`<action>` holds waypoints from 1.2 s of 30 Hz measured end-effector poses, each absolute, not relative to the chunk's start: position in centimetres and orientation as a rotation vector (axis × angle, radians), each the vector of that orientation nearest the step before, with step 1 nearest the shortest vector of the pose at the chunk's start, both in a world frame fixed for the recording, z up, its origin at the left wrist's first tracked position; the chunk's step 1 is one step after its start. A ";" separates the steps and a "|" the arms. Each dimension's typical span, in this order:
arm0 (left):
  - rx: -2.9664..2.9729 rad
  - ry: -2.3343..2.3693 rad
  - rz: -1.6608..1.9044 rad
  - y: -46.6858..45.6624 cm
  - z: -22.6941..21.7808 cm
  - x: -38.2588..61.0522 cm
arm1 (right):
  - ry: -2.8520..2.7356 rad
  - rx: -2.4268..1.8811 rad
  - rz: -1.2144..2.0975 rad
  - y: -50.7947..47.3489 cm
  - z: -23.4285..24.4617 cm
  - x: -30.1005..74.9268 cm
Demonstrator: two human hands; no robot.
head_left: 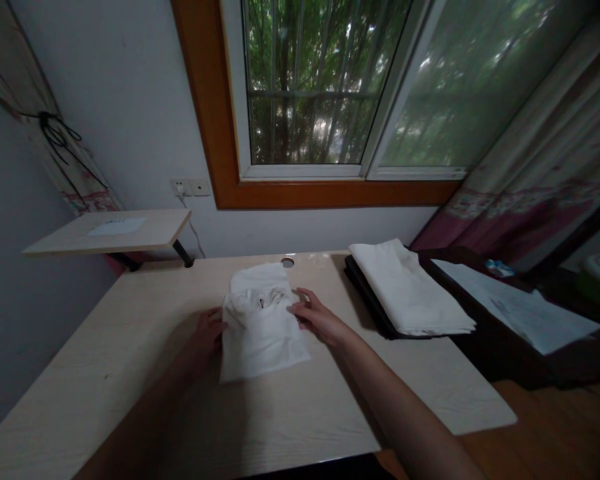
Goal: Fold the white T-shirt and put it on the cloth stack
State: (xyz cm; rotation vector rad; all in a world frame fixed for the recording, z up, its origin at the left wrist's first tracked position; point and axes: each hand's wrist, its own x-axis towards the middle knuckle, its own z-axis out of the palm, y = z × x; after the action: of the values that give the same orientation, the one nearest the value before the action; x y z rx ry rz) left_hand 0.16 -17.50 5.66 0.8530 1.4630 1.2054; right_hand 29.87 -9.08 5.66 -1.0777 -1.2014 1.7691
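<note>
A white garment point(267, 340), folded into a small rectangle with a gathered collar opening in its upper part, lies flat on the pale wooden desk point(300, 420). It looks like a shirt. At its left edge my left hand point(211, 330) is closed with curled fingers on the cloth; shadow dims that hand. My right hand point(317, 317) grips the opposite edge near the collar, one finger lifted a little from the others. The undersides of the fabric and some fingertips are hidden.
To the right, folded white cloth point(410, 287) rests on dark folded fabric point(367, 300). A small raised shelf point(160, 223) bearing a paper label stands at the back left. Behind the garment is a round cable hole point(287, 263). Beyond the desk are a window and curtains.
</note>
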 end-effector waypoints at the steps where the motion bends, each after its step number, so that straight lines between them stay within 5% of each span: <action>1: 0.852 1.470 1.199 -17.5 5.3 0.0 | -1.254 -1.060 1.774 -9.3 5.5 30.0; 14: 1.374 1.426 0.815 -19.1 5.0 -1.1 | -1.722 -1.142 2.026 -10.9 5.9 33.3; 21: 2.220 1.715 0.752 -17.8 5.4 -1.3 | -1.995 -1.033 1.122 -8.7 4.9 32.3; 24: 2.412 1.640 0.670 -17.0 5.7 -1.2 | -2.050 -0.907 0.978 -7.6 4.3 31.3; 36: 1.821 1.612 1.004 -11.6 7.2 -1.5 | -1.717 -0.971 1.155 -4.8 4.8 29.0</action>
State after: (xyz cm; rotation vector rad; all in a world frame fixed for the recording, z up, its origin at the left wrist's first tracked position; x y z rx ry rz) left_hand -1.48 -11.64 7.24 1.8207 1.6118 1.0041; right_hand 29.02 -4.75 4.84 -0.9707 -1.7170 1.1555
